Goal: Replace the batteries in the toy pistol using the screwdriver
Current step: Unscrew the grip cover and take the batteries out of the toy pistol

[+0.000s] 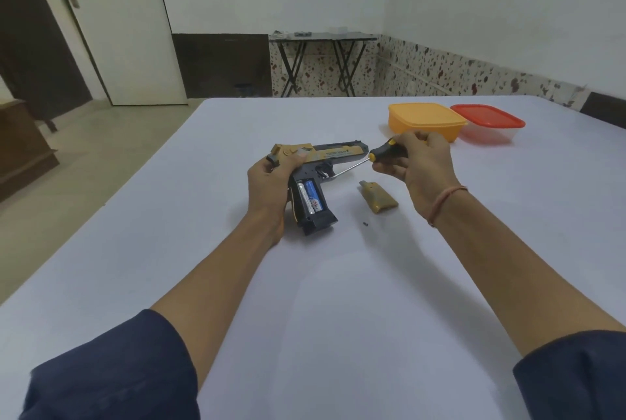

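Observation:
A tan and black toy pistol (335, 152) lies on its side on the white table (338, 284), barrel pointing right. My left hand (271, 179) grips it at the rear of the slide. Its grip compartment is uncovered and shows two batteries (310, 196), one blue and one silver. My right hand (416, 158) holds the black and yellow screwdriver (382, 153) by its handle, with the thin shaft slanting down-left to the trigger area. The tan battery cover (377, 199) lies loose on the table right of the grip. A small dark screw (365, 224) rests just below it.
An orange lidded container (426, 118) and a clear container with a red lid (487, 123) stand at the back right of the table. Beyond the table's far edge are a folding table (321, 43), a door and a tiled wall.

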